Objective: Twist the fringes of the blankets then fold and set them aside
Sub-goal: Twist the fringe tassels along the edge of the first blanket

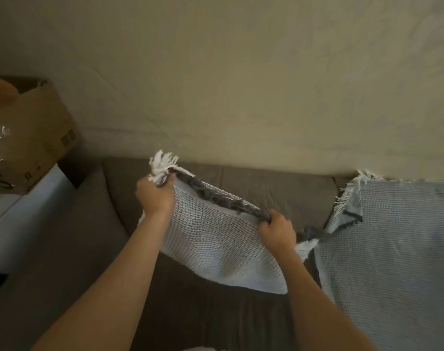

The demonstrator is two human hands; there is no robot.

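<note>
Two grips: left hand [155, 196], right hand [276, 230] are clenched round fringe [215, 197]
Why: blanket [215, 249] is kept taut for twisting

Open room lies over the brown sofa seat [203, 317] below the held-up blanket [215, 244], which spans the middle. The wall [241, 72] closes the back. A cardboard box [36, 138] stands at far left; a second blanket [393, 249] drapes over the sofa's right side, just beside the first.

Left hand [155, 196]: fist closed, centre-left of frame, forearm bare. Right hand [276, 230]: fist closed, lower, centre-right, forearm bare.
</note>
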